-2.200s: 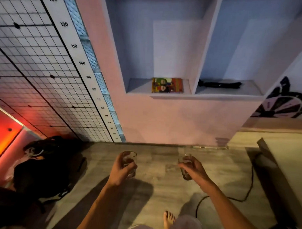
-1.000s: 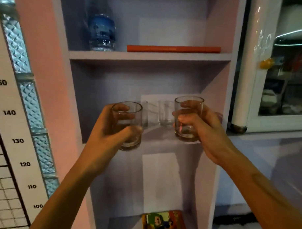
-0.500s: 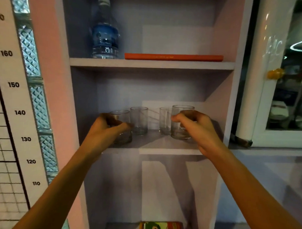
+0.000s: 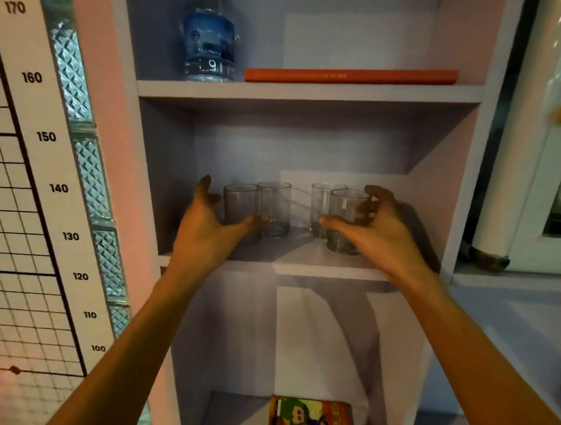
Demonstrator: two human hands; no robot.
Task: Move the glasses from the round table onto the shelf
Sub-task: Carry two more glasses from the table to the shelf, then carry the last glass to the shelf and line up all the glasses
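Observation:
Two clear glasses stand at the front of the middle shelf [image 4: 318,271]. My left hand [image 4: 208,232] is spread around the left glass [image 4: 241,204], thumb low at its front and fingers lifted off to its left. My right hand [image 4: 380,238] cups loosely around the right glass [image 4: 346,214], with the thumb stretched out in front and the fingers curled behind. Both glasses rest upright on the board. Two more glasses stand just behind them, one [image 4: 276,205] left of centre and one [image 4: 321,201] right of centre.
The shelf above holds a water bottle [image 4: 210,41] and a flat orange book [image 4: 350,75]. A colourful box [image 4: 310,417] lies on the shelf below. A height scale [image 4: 46,137] runs down the wall at left. A white cabinet door [image 4: 529,157] stands to the right.
I carried two glasses up to the middle shelf and set them down in front of the two standing there. Both hands have loosened and their fingers have spread.

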